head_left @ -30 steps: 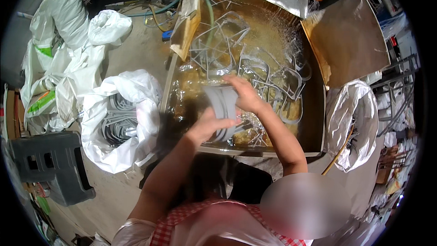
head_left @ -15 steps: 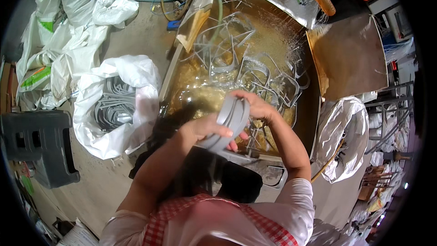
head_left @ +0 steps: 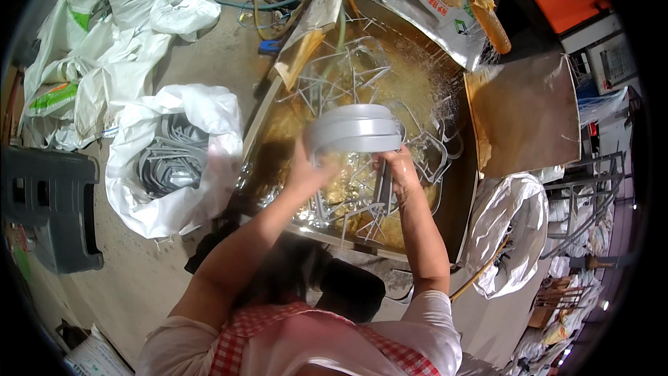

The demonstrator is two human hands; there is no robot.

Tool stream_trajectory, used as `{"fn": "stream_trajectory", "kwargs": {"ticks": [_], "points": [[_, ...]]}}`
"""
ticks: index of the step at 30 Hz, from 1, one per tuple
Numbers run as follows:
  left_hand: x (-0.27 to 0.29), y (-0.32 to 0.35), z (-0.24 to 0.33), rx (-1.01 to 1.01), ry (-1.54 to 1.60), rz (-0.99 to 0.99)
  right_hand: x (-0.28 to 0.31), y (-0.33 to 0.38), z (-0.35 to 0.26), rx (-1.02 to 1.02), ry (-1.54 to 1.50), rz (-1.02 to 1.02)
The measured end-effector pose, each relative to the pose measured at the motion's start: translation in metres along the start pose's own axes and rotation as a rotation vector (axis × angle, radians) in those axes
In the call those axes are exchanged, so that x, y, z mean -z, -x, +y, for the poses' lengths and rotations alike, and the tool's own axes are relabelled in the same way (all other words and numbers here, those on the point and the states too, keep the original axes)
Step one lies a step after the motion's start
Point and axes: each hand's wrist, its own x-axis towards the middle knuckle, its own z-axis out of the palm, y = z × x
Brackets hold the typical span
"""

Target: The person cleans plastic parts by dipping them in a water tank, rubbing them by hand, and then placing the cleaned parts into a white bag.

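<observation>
The left hand [head_left: 306, 170] grips the near left end of a bundle of grey hangers [head_left: 355, 127], and the right hand [head_left: 395, 166] closes on its right end, fingers wrapped round the lower bars; held from both ends, the stack stays squared and lifted above the vat of yellowish liquid [head_left: 410, 76], probably so it can drain; just beyond and below the hands, loose hangers [head_left: 341, 76] lie tangled in the liquid; well off to the left, a white sack [head_left: 209, 108] stands open with more grey hangers inside; farther left sits a dark plastic stool [head_left: 52, 209].
</observation>
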Motion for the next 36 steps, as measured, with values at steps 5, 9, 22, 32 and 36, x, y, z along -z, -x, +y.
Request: {"fn": "stream_trajectory", "kwargs": {"ticks": [5, 9, 22, 32, 36], "points": [[0.016, -0.016, -0.011, 0.141, 0.333, 0.025, -0.009, 0.03, -0.019, 0.098, -0.513, -0.453], [0.026, -0.022, -0.008, 0.169, 0.6, -0.028, -0.018, 0.043, 0.017, 0.038, -0.609, -0.705], [0.053, -0.018, 0.008, -0.275, 0.209, 0.253, 0.119, 0.026, 0.077, 0.208, 1.444, 0.203], [0.05, -0.025, 0.004, -0.023, 0.602, 0.113, 0.198, 0.01, 0.265, -0.231, 1.307, 0.206], [0.046, -0.025, 0.007, 0.013, 0.63, 0.173, 0.179, -0.007, 0.295, -0.459, 1.124, 0.162]]}}
